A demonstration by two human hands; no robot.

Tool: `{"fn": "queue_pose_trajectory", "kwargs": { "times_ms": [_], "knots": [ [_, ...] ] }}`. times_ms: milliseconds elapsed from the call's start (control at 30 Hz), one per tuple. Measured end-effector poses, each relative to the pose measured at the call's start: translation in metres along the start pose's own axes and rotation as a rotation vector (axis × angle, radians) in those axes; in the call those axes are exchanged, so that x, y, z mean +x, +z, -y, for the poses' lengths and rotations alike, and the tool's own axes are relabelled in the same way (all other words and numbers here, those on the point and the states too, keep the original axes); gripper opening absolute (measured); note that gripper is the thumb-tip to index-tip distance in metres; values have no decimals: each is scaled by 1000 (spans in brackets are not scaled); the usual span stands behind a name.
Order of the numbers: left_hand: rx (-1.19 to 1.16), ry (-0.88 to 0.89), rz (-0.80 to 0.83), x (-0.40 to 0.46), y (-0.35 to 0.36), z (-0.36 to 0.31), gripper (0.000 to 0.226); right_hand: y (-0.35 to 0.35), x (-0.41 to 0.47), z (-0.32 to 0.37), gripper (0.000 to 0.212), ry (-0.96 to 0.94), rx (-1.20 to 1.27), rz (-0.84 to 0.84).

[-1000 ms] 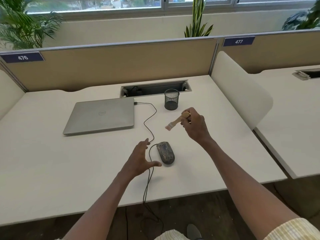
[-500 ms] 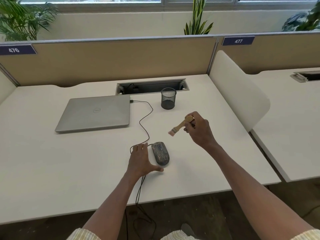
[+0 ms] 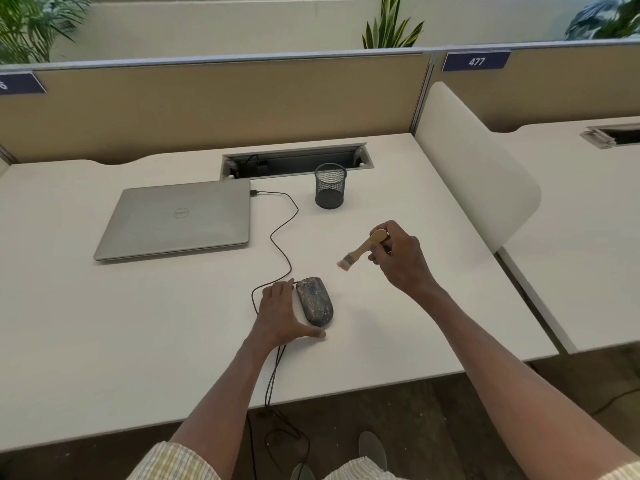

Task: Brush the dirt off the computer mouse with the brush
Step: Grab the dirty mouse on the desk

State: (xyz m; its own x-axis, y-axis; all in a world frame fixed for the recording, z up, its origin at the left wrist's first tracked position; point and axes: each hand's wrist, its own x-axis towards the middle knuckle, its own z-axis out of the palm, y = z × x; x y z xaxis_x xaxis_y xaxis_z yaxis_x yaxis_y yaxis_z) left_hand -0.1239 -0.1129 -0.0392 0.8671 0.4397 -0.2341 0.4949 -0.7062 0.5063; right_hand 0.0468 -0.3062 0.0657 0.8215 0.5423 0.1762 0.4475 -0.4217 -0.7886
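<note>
White worktop, backed by a tan partition bearing a blue number plate marked 477. On it: one closed silver laptop at rear left, one black mesh pen cup to its right, standing just before an open cable tray. Green plants behind the partition; white curved divider at right.

left hand now against mouse

Arms: both bare from wrist to above the elbow.
Left sleeve: pale yellow-and-white fine check, at 7 o'clock.
Right sleeve: same fabric, at 5 o'clock.
Lap fabric: pale, finely striped.
Shoe: grey toe.
</note>
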Motion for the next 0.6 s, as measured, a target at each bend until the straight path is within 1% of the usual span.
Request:
{"fn": "queue_pose_trajectory", "kwargs": {
  "times_ms": [67,233,600],
  "knots": [
    [-6,0,0,0,1,2,142,0,-1,0,14,0,4,-1],
    [-10,2,-18,2,5,5,151,2,-2,-2,15,12,-3,7],
    [-29,10,-81,3,13,8,141,11,-3,2,13,8,3,17]
  ]
}}
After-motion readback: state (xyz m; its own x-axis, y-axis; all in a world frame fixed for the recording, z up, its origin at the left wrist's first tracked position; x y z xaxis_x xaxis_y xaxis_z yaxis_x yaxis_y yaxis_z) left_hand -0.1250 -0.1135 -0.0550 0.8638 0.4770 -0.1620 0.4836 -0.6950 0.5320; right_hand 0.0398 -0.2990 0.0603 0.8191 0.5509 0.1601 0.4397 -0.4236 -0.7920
